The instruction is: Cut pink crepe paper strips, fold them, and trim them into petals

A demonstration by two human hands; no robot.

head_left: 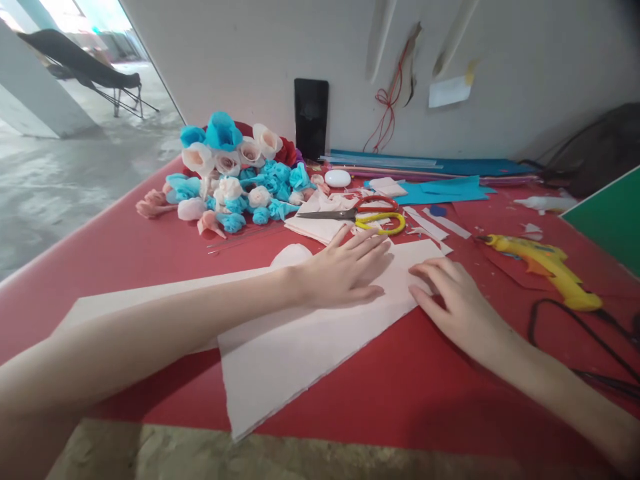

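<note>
Pale pinkish-white crepe paper [280, 360] lies folded and slanting across the red table, one torn-looking end at the front edge. My left hand [345, 270] rests flat on it, fingers spread. At the paper's right edge is my right hand [447, 290], its fingers curved and its thumb apart from them, the tips touching the paper. Just beyond my left fingertips lie scissors [357, 215] with one red and one yellow handle loop, on top of smaller pale paper pieces [315, 227]. A rounded pale petal-like piece [291, 255] shows behind my left wrist.
Blue, white and pink paper flowers [240, 180] are heaped at the back left. A black phone [311, 117] leans on the wall. Blue paper [445, 190] lies at the back. A yellow glue gun [550, 267] with a black cord [565, 307] lies right, near a green board [613, 220].
</note>
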